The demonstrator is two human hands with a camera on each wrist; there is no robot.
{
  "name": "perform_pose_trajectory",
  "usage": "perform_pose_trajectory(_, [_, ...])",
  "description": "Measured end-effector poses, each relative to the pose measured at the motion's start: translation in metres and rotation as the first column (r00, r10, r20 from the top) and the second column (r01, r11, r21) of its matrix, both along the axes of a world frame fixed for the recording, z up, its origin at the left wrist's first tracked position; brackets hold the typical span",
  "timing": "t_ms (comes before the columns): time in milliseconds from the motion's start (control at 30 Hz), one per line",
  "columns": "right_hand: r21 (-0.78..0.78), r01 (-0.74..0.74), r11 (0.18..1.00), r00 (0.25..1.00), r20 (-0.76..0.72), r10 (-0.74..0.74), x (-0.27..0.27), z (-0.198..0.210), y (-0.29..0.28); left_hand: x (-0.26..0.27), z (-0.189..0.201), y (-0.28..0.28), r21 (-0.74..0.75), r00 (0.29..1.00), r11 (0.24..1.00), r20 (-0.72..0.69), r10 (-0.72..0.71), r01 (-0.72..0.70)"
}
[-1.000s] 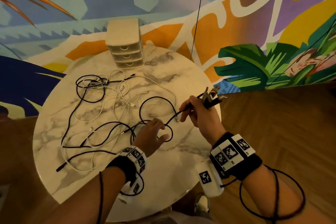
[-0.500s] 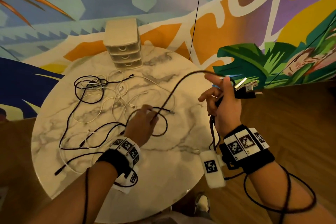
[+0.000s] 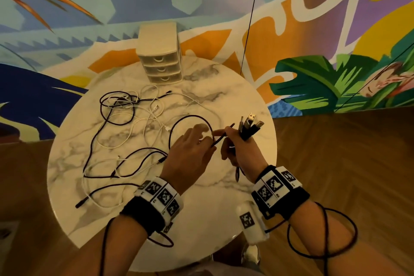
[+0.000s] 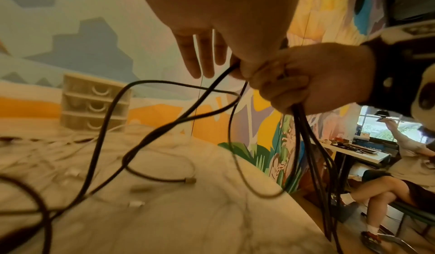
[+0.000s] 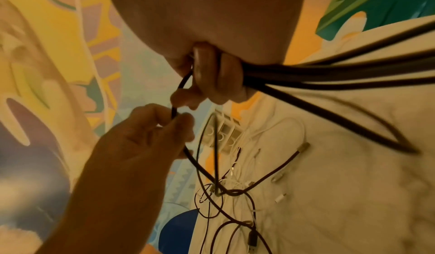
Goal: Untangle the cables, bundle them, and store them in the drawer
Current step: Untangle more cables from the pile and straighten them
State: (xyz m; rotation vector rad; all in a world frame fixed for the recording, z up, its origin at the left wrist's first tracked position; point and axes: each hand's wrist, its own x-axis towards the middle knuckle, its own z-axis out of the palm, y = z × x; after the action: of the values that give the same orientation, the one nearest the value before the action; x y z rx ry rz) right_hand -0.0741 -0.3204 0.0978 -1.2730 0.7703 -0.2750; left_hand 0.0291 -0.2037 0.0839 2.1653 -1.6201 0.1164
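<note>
While right hand (image 3: pixel 240 152) clutches bundle (image 3: pixel 248 126), left grip (image 3: pixel 190 152) pinches black cable (image 3: pixel 220 139).

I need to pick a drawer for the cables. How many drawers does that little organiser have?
3. The organiser at the table's far edge stacks a top drawer, middle drawer and bottom drawer, all closed.

Head view downward; wrist views close, upward.

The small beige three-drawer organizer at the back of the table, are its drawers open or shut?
Shut: all three fronts of the beige three-drawer organizer sit flush, none pulled out.
</note>
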Motion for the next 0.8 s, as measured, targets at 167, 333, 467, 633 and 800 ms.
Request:
perform_pose_trajectory(167, [-0.015,0.144,0.989,0.982,0.127,-0.141,0.009,0.011,-0.002,0.021,-0.041,0.022,0.196,0.929,0.946,-0.219,0.299,-0.259])
perform_pose_trajectory(333, [0.033,0.317,0.948,0.918,0.242,-0.315,0.001,0.023,-0.020,0.060,-0.027,0.029,0.034,0.883,0.923,-0.281,0.376,-0.382])
perform_pose_trajectory(467, [0.066,0.414,0.908,0.863,0.289,-0.414,-0.006,0.026,-0.037,0.077,-0.039,0.035,0.504,0.843,0.790,-0.198,0.499,-0.349])
perform_pose_trajectory(633, [0.043,0.478,0.877,0.826,0.317,-0.465,-0.019,0.024,-0.052,0.080,-0.024,0.034,0.454,0.833,0.828,-0.275,0.481,-0.329])
perform_pose_trajectory(800, [0.032,0.491,0.870,0.821,0.318,-0.475,-0.028,0.021,-0.051,0.061,-0.009,0.025,0.191,0.841,0.886,-0.282,0.462,-0.423])
